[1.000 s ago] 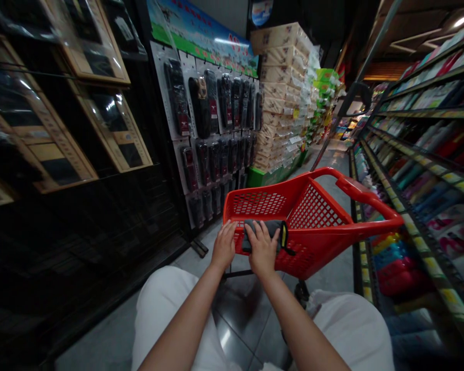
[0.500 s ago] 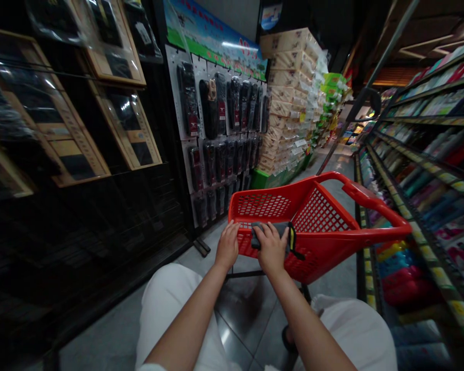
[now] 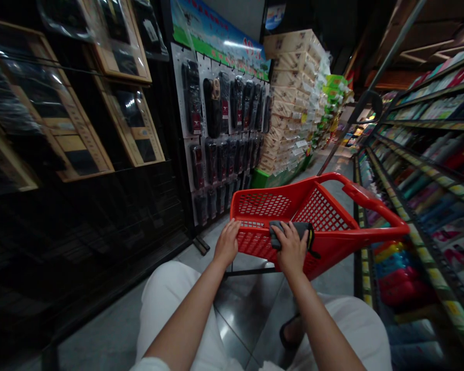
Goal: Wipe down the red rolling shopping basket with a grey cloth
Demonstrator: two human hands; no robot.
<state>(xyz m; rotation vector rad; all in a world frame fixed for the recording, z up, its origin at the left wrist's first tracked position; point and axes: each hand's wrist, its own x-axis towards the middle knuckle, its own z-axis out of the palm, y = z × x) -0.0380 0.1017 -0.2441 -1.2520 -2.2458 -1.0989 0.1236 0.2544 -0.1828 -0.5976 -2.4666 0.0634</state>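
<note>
A red plastic shopping cart (image 3: 332, 250) with lattice walls stands in front of my knees, its long side towards me. My left hand (image 3: 227, 243) is closed over the near corner of its top rim. Under my right hand (image 3: 293, 251) is a folded dark grey cloth (image 3: 302, 227), pressed over the same rim further right. My fingers lie bent across this cloth and hold it. A yellow-and-black edge or strap hangs from the cloth's right end. My palm hides part of the cloth.
Left is a dark wall with framed boxed goods (image 3: 139, 123). Beyond hang packaged belts (image 3: 193, 98) on a rack, then stacked cartons (image 3: 286, 103). Shelves of folded textiles (image 3: 441, 170) line the right. A grey pole (image 3: 386, 56) rises behind the cart.
My right hand and the cloth have slid to the right along the cart's rim. My left hand keeps its place on the corner.
</note>
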